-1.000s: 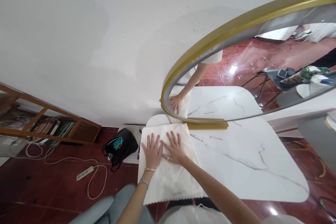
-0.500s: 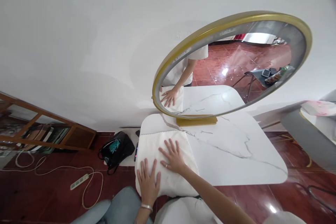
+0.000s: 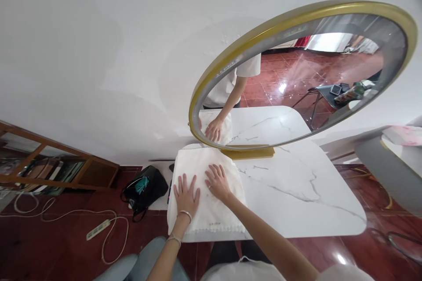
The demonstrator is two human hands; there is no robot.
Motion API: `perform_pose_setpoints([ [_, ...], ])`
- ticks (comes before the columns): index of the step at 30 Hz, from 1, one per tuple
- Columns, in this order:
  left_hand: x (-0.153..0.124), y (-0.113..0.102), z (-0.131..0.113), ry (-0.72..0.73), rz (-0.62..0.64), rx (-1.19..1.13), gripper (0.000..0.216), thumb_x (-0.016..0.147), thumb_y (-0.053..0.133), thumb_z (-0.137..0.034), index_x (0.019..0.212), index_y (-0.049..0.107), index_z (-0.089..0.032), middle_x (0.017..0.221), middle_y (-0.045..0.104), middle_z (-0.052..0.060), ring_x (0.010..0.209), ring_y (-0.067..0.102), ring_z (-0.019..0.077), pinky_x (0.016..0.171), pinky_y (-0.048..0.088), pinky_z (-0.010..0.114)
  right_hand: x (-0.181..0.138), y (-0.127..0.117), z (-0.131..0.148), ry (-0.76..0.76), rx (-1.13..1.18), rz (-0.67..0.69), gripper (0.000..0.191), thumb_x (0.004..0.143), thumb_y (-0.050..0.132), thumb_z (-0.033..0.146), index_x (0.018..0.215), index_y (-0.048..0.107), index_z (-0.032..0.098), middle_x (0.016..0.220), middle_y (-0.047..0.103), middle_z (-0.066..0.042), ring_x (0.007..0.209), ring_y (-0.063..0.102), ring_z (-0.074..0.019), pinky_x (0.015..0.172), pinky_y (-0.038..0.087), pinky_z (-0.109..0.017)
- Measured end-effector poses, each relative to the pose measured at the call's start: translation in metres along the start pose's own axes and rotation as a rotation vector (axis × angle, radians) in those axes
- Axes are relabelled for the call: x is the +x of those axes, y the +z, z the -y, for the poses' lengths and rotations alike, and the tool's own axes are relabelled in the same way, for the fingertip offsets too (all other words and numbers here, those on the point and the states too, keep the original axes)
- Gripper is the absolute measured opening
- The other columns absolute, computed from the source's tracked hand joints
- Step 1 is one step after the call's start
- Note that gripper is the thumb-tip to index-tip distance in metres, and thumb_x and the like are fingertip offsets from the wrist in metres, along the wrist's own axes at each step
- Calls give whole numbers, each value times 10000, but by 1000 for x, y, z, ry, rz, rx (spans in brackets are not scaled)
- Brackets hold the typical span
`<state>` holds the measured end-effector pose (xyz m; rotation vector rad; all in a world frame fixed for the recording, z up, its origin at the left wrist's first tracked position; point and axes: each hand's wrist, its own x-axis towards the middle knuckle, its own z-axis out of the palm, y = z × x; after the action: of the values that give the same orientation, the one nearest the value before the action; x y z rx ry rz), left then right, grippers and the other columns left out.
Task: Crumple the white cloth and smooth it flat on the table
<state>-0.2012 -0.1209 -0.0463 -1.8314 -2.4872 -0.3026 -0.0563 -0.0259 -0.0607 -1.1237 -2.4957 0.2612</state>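
A white cloth (image 3: 201, 217) with a scalloped edge lies spread over the left end of the white marbled table (image 3: 296, 210). My left hand (image 3: 187, 195) rests flat on the cloth's left half, fingers spread. To its right, my right hand (image 3: 218, 182) presses on the cloth with the fingers slightly bent and apart. Neither hand grips anything. Just beyond the cloth stands an oval gold-framed mirror (image 3: 296, 74) on a gold base (image 3: 247, 153), and it reflects my right hand and the cloth.
At the left, a black bag (image 3: 147, 191) sits by the wall near a wooden cabinet (image 3: 92, 173). A power strip (image 3: 98, 229) with a white cable lies on the red tiled floor. A grey chair (image 3: 379, 167) stands to the right.
The cloth has shifted away from me toward the mirror, and its near edge now lies on the tabletop. Both hands moved forward with it; the right hand's fingers are more bent.
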Motion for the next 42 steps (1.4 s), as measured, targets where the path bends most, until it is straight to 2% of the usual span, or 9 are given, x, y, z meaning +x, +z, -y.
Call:
perform_pose_setpoints([
  [7, -32, -8, 8, 5, -22, 1, 453, 909, 421, -345, 1353, 477, -282, 1525, 289, 94, 1428, 175, 293, 1112, 201, 547, -76, -21, 34, -36, 56, 219, 818, 872, 444, 566, 1509, 95, 189, 1568, 55, -142, 1433, 24, -358, 1126, 111, -602],
  [13, -88, -14, 15, -84, -41, 22, 443, 927, 387, -345, 1353, 480, -272, 1523, 287, 106, 1424, 183, 307, 1089, 233, 579, -86, -58, 48, -309, 289, 472, 836, 820, 415, 709, 1491, 59, 359, 1567, -77, -70, 1418, -54, -403, 1052, 21, -736],
  [16, -101, -14, 16, -107, -43, 26, 435, 934, 376, -332, 1355, 476, -283, 1516, 299, 112, 1422, 181, 323, 1071, 226, 622, -89, -66, 51, -336, 322, 518, 796, 847, 386, 690, 1488, 40, 367, 1567, -79, -53, 1419, -64, -390, 1058, 9, -730],
  [20, -84, -11, 20, -49, -89, -3, 444, 914, 413, -322, 1345, 498, -259, 1520, 278, 109, 1416, 175, 343, 1091, 222, 592, -86, -59, 49, -305, 321, 505, 753, 878, 350, 662, 1491, 40, 352, 1573, -44, -32, 1427, -66, -360, 1088, -9, -693],
  [24, -31, -11, 26, 46, -82, -59, 445, 885, 478, -375, 1310, 543, -261, 1523, 259, 83, 1367, 264, 323, 1090, 298, 468, -65, -39, 37, -211, 203, 392, 657, 916, 324, 602, 1485, 85, 374, 1577, 7, -9, 1434, -16, -349, 1094, -5, -680],
  [29, 40, -7, 15, -40, -4, -15, 449, 896, 467, -415, 1327, 516, -300, 1517, 262, 111, 1284, 334, 349, 1021, 327, 515, -30, -18, 13, -124, 54, 271, 626, 917, 391, 552, 1474, 163, 384, 1576, 81, -2, 1437, 38, -333, 1108, 4, -651],
  [32, 62, -4, 0, -34, 13, -19, 458, 897, 465, -418, 1338, 503, -301, 1511, 274, 117, 1279, 325, 351, 1019, 311, 515, -20, -13, 3, -67, 16, 228, 613, 924, 396, 516, 1477, 178, 363, 1574, 106, -9, 1438, 41, -330, 1108, 7, -647],
  [36, 56, -2, -17, -40, 4, -39, 466, 895, 461, -415, 1346, 492, -303, 1516, 277, 103, 1280, 321, 347, 1014, 311, 515, -29, -15, -5, -40, -2, 197, 604, 932, 389, 493, 1480, 177, 352, 1571, 128, -8, 1440, 54, -315, 1119, 6, -626],
  [42, -9, -2, -36, -15, -25, -85, 450, 897, 463, -387, 1338, 501, -309, 1518, 283, 93, 1258, 362, 320, 1007, 336, 485, -87, -41, -6, -90, 19, 220, 621, 919, 395, 533, 1475, 162, 383, 1571, 116, -5, 1436, 75, -327, 1113, 56, -635],
])
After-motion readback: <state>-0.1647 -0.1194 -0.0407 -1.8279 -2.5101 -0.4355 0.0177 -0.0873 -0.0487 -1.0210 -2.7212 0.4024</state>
